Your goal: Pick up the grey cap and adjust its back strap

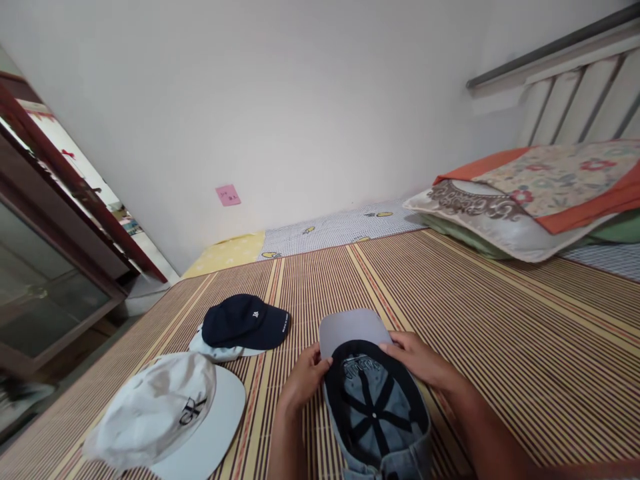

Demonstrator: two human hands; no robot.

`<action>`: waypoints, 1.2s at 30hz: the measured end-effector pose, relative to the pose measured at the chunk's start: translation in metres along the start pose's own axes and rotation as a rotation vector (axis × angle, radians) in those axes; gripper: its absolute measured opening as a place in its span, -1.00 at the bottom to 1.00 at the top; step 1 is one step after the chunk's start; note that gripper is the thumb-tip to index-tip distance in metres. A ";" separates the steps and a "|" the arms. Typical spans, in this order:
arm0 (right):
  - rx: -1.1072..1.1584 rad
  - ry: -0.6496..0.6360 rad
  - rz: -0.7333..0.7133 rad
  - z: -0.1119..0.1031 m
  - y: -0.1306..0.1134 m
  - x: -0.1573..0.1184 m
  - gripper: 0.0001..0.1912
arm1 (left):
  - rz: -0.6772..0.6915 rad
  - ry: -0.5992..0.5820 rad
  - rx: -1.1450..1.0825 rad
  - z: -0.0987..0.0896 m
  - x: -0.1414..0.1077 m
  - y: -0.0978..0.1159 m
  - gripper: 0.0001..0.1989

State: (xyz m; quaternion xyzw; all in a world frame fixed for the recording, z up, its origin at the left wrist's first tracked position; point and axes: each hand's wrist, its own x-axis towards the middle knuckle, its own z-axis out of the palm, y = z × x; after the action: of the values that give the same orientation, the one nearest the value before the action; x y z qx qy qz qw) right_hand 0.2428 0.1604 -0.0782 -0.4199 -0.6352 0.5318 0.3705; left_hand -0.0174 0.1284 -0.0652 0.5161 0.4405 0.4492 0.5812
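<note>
A grey-blue cap (pixel 373 400) is held upside down over the striped mat, its dark-lined inside facing up and its brim pointing away from me. My left hand (pixel 306 377) pinches the left edge where brim and crown meet. On the opposite side, my right hand (pixel 417 357) grips the same cap near the brim's base. To the left lies a white cap (pixel 155 410) with black letters, its brim toward the right. Behind it, a navy cap (pixel 240 320) rests on top of another pale cap (pixel 213 347), which is mostly covered.
The striped mat (pixel 310 293) spreads over the bed. Pillows (pixel 500 227) with a floral orange-edged cloth (pixel 565 173) lie at the back right, below a radiator (pixel 585 93). A pink note (pixel 229 195) is on the wall. A glass-paned cabinet (pixel 45 280) stands left.
</note>
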 end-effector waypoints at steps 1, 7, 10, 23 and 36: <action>0.036 -0.005 0.005 -0.001 0.000 0.000 -0.59 | 0.005 0.010 -0.012 0.000 0.000 0.000 -0.77; 0.157 0.003 0.021 -0.006 0.004 0.000 -0.50 | 0.027 0.003 -0.063 0.001 0.000 0.001 -0.72; 0.167 0.008 0.001 -0.008 0.001 0.000 -0.47 | 0.015 0.012 -0.021 0.001 0.000 0.000 -0.73; 0.252 0.108 0.001 -0.015 0.000 -0.001 -0.38 | -0.014 -0.033 0.029 -0.001 -0.001 0.000 -0.58; 0.124 0.140 -0.062 -0.020 0.008 0.002 -0.44 | -0.030 0.029 0.065 -0.005 0.004 -0.011 -0.47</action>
State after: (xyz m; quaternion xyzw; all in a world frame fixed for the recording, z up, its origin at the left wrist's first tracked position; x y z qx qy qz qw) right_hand 0.2613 0.1697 -0.0833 -0.4127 -0.5862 0.5277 0.4556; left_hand -0.0202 0.1329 -0.0766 0.5214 0.4709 0.4336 0.5643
